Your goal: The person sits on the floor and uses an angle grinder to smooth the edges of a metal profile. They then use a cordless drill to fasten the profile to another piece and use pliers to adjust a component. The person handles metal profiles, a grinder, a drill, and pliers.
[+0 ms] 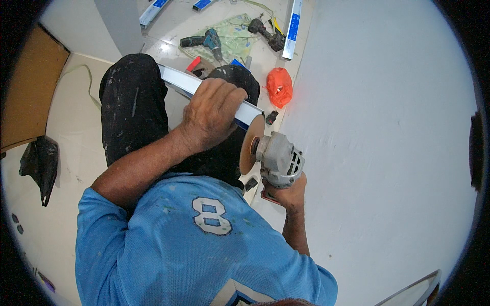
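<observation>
My left hand (pixel 213 113) is closed around a white metal profile (pixel 178 80) with a blue strip along its side. The profile lies slanting across my knees, its cut end toward the right. In my right hand (pixel 290 194) is an angle grinder (pixel 279 158), gripped by its body below the grey gear head; most of those fingers are hidden behind the tool. The grinder's brown disc (pixel 252 145) stands on edge at the profile's right end, touching it or very close to it; I cannot tell whether it spins.
Ahead on the tiled floor, a teal drill (pixel 208 43) lies on a green patterned cloth (pixel 237 31). Near it are a dark cordless tool (pixel 267 34), an orange bag (pixel 279 87) and another profile (pixel 292 30). A white wall (pixel 383 127) rises close on my right. A cardboard sheet (pixel 28 86) and black bag (pixel 40 164) are at left.
</observation>
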### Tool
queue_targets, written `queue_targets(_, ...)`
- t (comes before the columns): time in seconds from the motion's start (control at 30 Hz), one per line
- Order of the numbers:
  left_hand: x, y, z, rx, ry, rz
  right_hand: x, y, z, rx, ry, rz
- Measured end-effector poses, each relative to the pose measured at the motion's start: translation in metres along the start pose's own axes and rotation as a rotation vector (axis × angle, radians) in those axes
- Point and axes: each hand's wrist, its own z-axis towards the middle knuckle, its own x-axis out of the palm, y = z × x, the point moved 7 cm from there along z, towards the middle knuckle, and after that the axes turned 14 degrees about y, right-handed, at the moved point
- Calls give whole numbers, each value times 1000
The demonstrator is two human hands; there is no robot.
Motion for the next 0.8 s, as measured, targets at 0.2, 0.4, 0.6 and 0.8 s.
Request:
queue_targets(0.2, -1, 0, 0, 8, -7, 17, -1, 13, -1, -42, -18, 50)
queue_targets(0.4, 0, 1, 1, 8, -7, 7, 3, 4, 0, -12, 0, 92)
queue_targets(0.6, 0, 1, 1, 0, -3, 7, 2, 4, 3, -60, -63, 57)
queue_targets(0.8, -1, 0, 1, 6, -6, -2, 1, -2, 4, -22, -46, 78)
